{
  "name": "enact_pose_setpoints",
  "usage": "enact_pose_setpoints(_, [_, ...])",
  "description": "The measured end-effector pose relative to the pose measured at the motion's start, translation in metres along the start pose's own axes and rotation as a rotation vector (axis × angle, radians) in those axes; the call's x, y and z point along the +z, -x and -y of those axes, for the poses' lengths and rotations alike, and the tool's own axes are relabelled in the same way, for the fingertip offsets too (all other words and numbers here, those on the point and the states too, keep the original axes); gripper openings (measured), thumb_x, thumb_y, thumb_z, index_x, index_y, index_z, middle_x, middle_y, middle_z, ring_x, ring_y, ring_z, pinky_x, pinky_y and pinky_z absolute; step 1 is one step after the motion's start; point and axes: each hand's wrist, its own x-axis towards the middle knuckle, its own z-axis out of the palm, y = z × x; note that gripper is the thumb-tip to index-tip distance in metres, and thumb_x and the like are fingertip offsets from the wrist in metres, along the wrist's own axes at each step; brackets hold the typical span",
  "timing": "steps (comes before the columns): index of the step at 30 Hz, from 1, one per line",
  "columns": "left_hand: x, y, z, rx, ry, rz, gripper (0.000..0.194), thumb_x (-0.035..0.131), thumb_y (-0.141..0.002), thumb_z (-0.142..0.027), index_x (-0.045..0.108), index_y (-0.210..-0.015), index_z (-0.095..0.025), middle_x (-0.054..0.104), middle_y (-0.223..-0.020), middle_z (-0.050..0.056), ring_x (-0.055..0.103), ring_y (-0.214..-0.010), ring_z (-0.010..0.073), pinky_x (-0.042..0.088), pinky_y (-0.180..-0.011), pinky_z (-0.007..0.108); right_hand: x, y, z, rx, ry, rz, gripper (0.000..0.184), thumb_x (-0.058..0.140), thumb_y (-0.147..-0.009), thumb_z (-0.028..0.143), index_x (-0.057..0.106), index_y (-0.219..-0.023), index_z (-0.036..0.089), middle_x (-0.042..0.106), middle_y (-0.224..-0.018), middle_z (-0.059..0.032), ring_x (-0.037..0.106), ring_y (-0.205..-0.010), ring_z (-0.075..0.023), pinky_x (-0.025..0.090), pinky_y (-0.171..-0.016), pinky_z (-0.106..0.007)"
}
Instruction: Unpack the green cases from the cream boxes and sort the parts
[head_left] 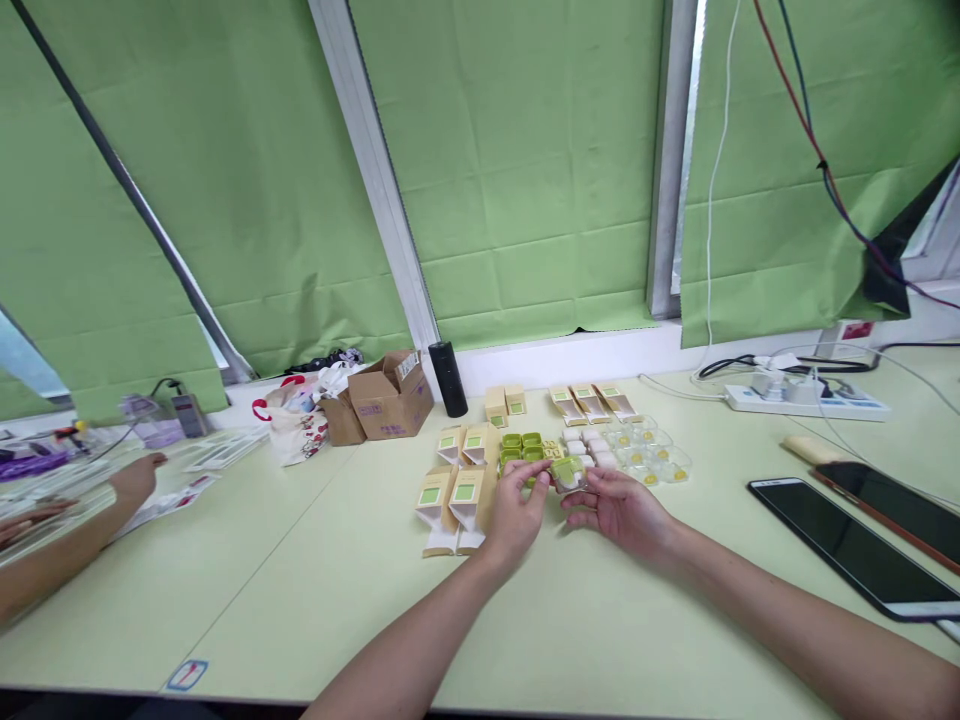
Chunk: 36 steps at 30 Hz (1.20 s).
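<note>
Between my two hands, just above the table, is a small clear plastic case with a green piece and something white in it (570,475). My left hand (517,512) pinches its left side between thumb and fingers. My right hand (626,512) grips the right side, thumb on top and fingers curled beneath. Close behind lie small green square pieces (521,442), pale yellow pieces (553,450), white blocks (598,447) and clear plastic cases with yellow centres (651,462). To the left stand open kraft paper boxes with green labels (465,492).
More kraft boxes (589,402) stand at the back. Phones (847,535) and a power strip (806,400) lie right. Back left are a black cylinder (448,380), cardboard box (394,400) and cloth bag (292,425). Another person's hand (136,478) is far left.
</note>
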Motion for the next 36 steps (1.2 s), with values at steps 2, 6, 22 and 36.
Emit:
enact_pose_setpoints(2, [0.0,0.0,-0.001,0.007,-0.003,0.004,0.037,0.062,-0.097,-0.044,0.078,-0.118,-0.018,0.065,-0.11,0.012,0.064,-0.107,0.0254,0.051,-0.101,0.043,0.001,0.0,0.0,-0.024,0.022,0.004,0.03,0.076,-0.086,0.04,0.074,-0.108,0.019,0.077,-0.109,-0.0115,0.074,-0.097,-0.0266,0.059,-0.09,-0.048])
enact_pose_setpoints(6, [0.0,0.001,-0.001,0.011,-0.001,0.008,0.039,0.062,-0.097,-0.047,0.077,-0.12,-0.019,0.066,-0.114,0.013,0.064,-0.111,0.0259,0.051,-0.102,0.043,0.004,0.001,0.002,-0.074,0.061,0.002,0.037,0.081,-0.082,0.042,0.072,-0.11,0.02,0.077,-0.108,-0.0109,0.075,-0.098,-0.0277,0.058,-0.095,-0.051])
enact_pose_setpoints(22, [0.001,-0.004,0.002,-0.011,0.123,-0.016,0.037,0.07,-0.092,-0.047,0.074,-0.114,-0.018,0.075,-0.118,0.014,0.07,-0.11,0.0279,0.055,-0.095,0.041,0.003,-0.003,-0.003,-0.284,0.362,-0.204,0.067,0.095,-0.062,0.043,0.065,-0.119,0.026,0.06,-0.137,-0.0108,0.064,-0.112,-0.0285,0.061,-0.089,-0.045])
enact_pose_setpoints(36, [0.0,-0.005,-0.01,-0.04,0.201,-0.067,0.02,0.077,-0.085,-0.037,0.074,-0.089,-0.018,0.078,-0.107,0.013,0.071,-0.106,0.0276,0.055,-0.092,0.041,0.002,-0.004,-0.013,-0.393,0.451,-0.19,0.06,0.089,-0.071,0.039,0.062,-0.124,0.032,0.057,-0.131,-0.008,0.06,-0.113,-0.0245,0.061,-0.084,-0.036])
